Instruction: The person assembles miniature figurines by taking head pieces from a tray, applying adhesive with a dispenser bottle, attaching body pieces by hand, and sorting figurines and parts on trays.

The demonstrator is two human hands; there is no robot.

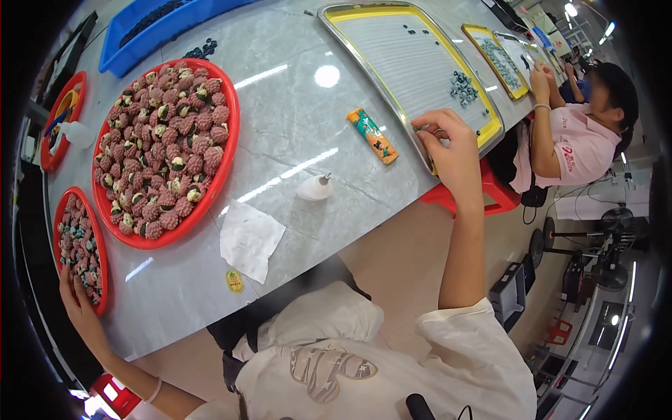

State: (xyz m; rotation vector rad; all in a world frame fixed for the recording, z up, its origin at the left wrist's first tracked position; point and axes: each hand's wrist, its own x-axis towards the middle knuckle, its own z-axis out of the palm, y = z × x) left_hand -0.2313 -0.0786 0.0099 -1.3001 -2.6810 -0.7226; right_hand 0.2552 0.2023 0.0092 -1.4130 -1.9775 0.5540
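My left hand (78,301) reaches into a small red tray (103,283) at the left, fingers stretched over pink knobbly pieces (78,234) mixed with pale blue bits. My right hand (451,143) is over the near edge of a metal tray (381,75) with a yellow border. Its fingers are curled, thumb and forefinger pinched together; what they hold, if anything, is too small to make out. Small grey-blue pieces (462,89) lie clustered in the metal tray, a few dark ones apart from them.
A big red tray (227,164) holds many pink, berry-like pieces. Nearby are a white dropper bottle (315,187), an orange-green packet (372,136), a white tissue (250,241) and a yellow sticker (234,281). A blue bin (115,56) stands behind. A co-worker (577,133) sits at the right.
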